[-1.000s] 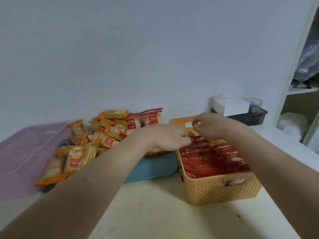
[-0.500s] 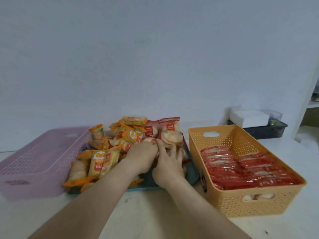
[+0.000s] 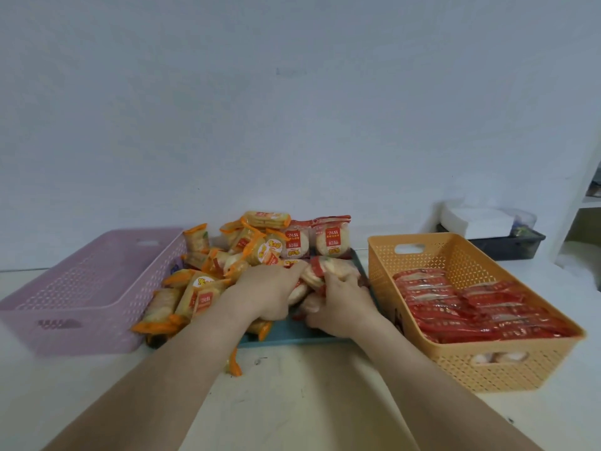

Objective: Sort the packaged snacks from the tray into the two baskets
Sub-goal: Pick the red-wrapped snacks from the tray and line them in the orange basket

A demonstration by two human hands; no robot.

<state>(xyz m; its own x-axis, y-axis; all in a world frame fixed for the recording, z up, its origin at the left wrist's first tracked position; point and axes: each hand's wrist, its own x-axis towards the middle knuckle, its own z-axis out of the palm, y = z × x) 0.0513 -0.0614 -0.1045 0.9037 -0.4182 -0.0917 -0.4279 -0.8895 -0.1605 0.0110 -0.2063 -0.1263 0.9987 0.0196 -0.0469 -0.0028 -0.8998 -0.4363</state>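
A blue tray [image 3: 292, 335] in the middle holds a heap of orange-wrapped snack packs [image 3: 198, 294] on the left and red-wrapped rice cracker packs [image 3: 330, 242] at the back right. My left hand [image 3: 265, 296] and my right hand [image 3: 344, 304] are side by side on the tray's right part, fingers curled around red-wrapped packs [image 3: 320, 271]. The pink basket [image 3: 81, 288] on the left shows no snacks inside. The orange basket [image 3: 481, 362] on the right holds rows of red packs [image 3: 471, 307].
One orange pack [image 3: 234, 362] hangs over the tray's front edge onto the white table [image 3: 292, 402]. Behind the orange basket sits a dark bin [image 3: 507, 245] with a white box [image 3: 474, 219] on it. A white shelf unit [image 3: 585, 203] stands at the far right.
Both hands left the orange basket, moved left onto the tray and closed around red-wrapped packs. The camera view shifted left with them.
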